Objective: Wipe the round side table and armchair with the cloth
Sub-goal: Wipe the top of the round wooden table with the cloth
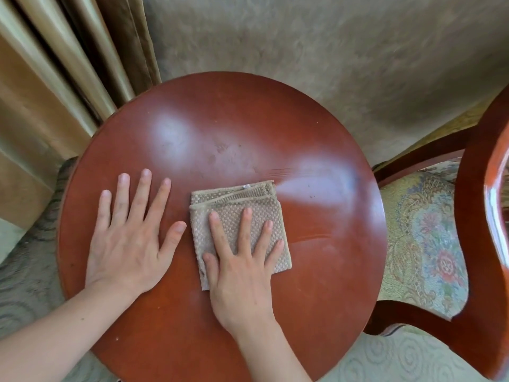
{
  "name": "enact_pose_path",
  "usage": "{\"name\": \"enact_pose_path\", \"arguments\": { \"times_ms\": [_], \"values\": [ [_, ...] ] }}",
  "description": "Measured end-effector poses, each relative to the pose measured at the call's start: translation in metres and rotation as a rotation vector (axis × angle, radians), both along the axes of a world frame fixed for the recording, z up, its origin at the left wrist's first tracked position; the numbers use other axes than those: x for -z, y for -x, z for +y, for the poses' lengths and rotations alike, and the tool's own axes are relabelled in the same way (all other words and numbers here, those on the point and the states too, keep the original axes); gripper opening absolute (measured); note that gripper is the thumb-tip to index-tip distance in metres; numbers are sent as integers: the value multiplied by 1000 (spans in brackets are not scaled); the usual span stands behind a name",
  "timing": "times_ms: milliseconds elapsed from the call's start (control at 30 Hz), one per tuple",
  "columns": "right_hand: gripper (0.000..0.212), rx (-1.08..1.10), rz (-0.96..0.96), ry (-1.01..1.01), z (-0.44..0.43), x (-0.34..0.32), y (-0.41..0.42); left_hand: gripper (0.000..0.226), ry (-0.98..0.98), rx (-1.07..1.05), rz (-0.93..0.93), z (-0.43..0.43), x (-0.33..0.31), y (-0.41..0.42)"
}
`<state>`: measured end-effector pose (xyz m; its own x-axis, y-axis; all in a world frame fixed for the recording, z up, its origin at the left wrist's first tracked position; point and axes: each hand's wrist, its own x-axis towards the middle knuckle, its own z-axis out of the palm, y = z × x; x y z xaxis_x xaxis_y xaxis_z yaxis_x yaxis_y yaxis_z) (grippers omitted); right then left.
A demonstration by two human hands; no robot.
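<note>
A round reddish-brown wooden side table fills the middle of the view, with dusty smudges on its far half. A folded beige woven cloth lies flat near its centre. My right hand presses down on the cloth's near half, fingers spread. Flat on the bare wood just left of the cloth lies my left hand, fingers apart and holding nothing. The armchair stands at the right, with a floral padded seat and a glossy red-brown wooden frame.
Gold curtains hang at the back left, close to the table's edge. A beige wall is behind the table. Pale patterned carpet covers the floor around the table and chair.
</note>
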<state>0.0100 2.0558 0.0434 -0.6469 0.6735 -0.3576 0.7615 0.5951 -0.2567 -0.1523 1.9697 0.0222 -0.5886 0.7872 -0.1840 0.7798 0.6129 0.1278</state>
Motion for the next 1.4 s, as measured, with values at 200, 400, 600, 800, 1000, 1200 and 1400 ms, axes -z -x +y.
{"name": "enact_pose_path", "arguments": {
  "times_ms": [200,400,600,800,1000,1200,1400],
  "values": [
    [61,177,-58,-96,71,7,47,73,3,-1,-17,1,-2,0],
    [68,195,-81,-81,157,5,83,74,20,-3,-23,2,-5,0],
    [87,122,8,-88,132,7,82,73,16,-2,-21,2,-3,0],
    [74,-31,-77,-192,82,0,67,72,12,-4,-34,3,-4,0],
    [47,164,136,40,81,-19,47,72,13,-13,-46,2,-6,2],
    [41,853,699,428,116,-56,56,72,-2,-15,-56,2,-6,2],
    [63,26,320,271,73,-16,87,74,-27,-18,-68,3,-7,2]
  ]
}}
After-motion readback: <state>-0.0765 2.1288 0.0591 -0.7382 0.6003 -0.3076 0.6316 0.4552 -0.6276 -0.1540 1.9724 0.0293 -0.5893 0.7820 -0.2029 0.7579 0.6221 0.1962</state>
